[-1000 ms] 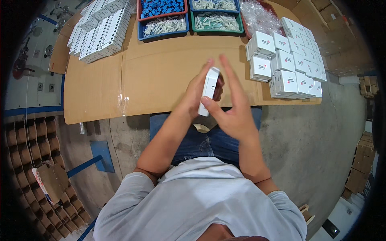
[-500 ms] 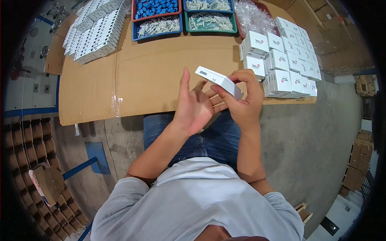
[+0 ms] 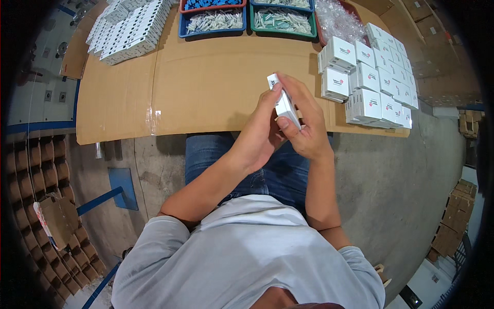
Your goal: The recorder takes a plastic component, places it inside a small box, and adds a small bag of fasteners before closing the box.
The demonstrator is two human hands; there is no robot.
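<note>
A flat white box (image 3: 286, 109) is held between my two hands, above the near edge of the table. My left hand (image 3: 260, 129) is closed on its left side, thumb near the far end. Around the right side and far end wrap the fingers of my right hand (image 3: 310, 121), its thumb pressing the near end. The box stands tilted on edge, one narrow side toward me; my fingers hide its broad faces.
Stacked white boxes (image 3: 368, 105) fill the table's right side. White perforated parts (image 3: 135, 44) are piled far left. Trays of small pale pieces (image 3: 213, 21), blue parts (image 3: 211, 4) and clear plastic bags (image 3: 337, 18) line the back. Cardboard (image 3: 206, 92) covers the table.
My left hand has gone from open beside the box to closed on it. The box has turned more upright, its far end pointing away from me. My view has shifted slightly.
</note>
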